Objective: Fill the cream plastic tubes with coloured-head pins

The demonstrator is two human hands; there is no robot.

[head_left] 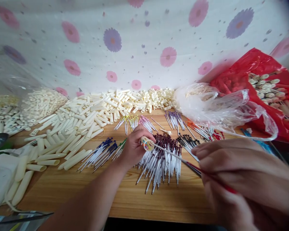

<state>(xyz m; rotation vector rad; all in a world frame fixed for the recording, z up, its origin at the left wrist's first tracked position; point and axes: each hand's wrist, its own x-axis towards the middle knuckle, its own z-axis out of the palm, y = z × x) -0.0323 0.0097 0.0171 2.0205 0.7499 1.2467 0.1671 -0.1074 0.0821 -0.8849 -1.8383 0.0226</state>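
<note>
My left hand (135,146) is closed around a short cream pen barrel (147,143), its open end turned toward me with several coloured bits showing inside. In the large, blurred foreground, my right hand (245,179) is closed on a slim red-and-dark stick (195,167). A thin pale rod (167,150) runs in line with it to the barrel's open end; whether the two are one piece I cannot tell. Beneath both hands lies a heap of white pen refills with dark maroon tops (162,166). Black-topped refills (188,144) lie beside my right fingertips.
Blue-topped refills (98,154) lie left, with yellow, pink, purple and orange groups behind. Cream plastic tubes (86,115) pile along the back and left. A clear bag (202,99) and red bag (233,77) stand right. A white power strip (2,170) sits at left.
</note>
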